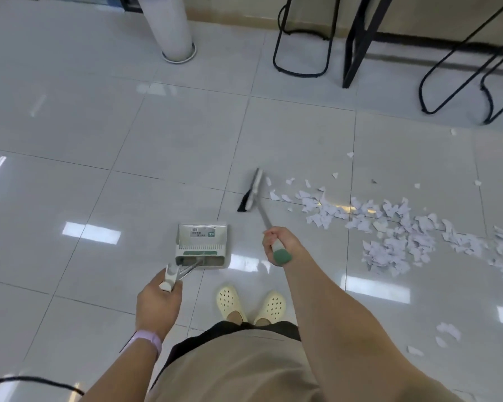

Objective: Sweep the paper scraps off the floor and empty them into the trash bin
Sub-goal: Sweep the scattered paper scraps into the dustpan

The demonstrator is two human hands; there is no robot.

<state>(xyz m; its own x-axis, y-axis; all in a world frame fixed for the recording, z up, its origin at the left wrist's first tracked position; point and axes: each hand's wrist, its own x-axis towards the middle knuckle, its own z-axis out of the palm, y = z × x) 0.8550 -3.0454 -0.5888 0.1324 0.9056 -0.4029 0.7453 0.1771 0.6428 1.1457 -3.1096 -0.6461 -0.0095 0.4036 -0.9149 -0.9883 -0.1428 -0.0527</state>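
Observation:
White paper scraps (395,227) lie scattered over the glossy tiled floor to my right, thickest in a band from the middle to the right edge. My right hand (279,242) grips the green-tipped handle of a broom (251,190), whose dark bristle head rests on the floor just left of the scraps. My left hand (160,300) holds the white handle of a grey dustpan (202,245). The dustpan stands on the floor ahead of my feet, left of the broom, with no scraps visible in it. No trash bin is in view.
A white round column (172,27) rises at the back. Black metal stool and table legs (352,42) stand at the back right. A few stray scraps (447,333) lie near my right leg. A black cable (26,382) crosses the lower left corner.

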